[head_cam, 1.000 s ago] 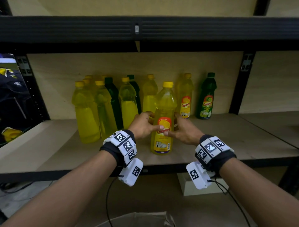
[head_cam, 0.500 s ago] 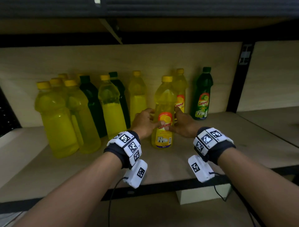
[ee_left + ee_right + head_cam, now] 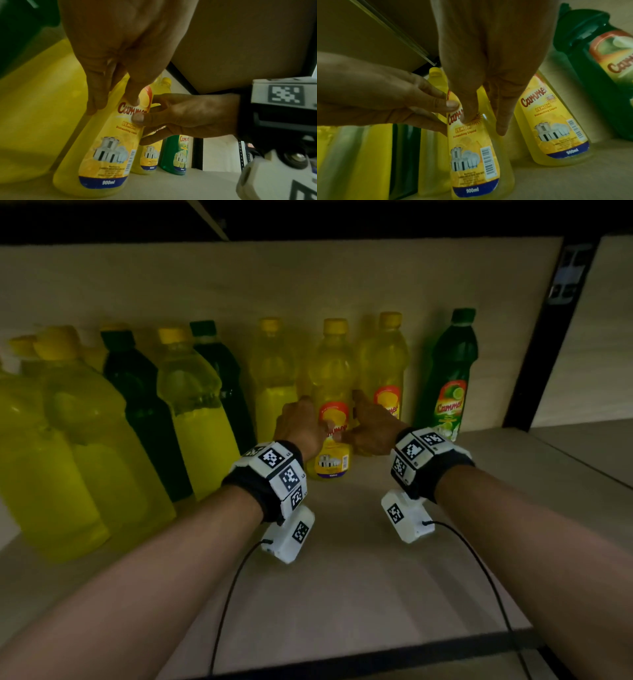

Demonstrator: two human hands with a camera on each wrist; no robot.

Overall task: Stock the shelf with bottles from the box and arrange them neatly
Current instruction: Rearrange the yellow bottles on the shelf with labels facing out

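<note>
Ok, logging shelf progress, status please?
Left hand and right hand both grip the yellow Cammer lemon bottle, upright on shelf. Another yellow bottle close behind. Nothing blocking.

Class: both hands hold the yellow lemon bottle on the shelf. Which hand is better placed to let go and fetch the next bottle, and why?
Probably the right hand. Its side of the shelf is open, while the left hand sits beside the crowded bottle rows and can steady the yellow lemon bottle.
</note>
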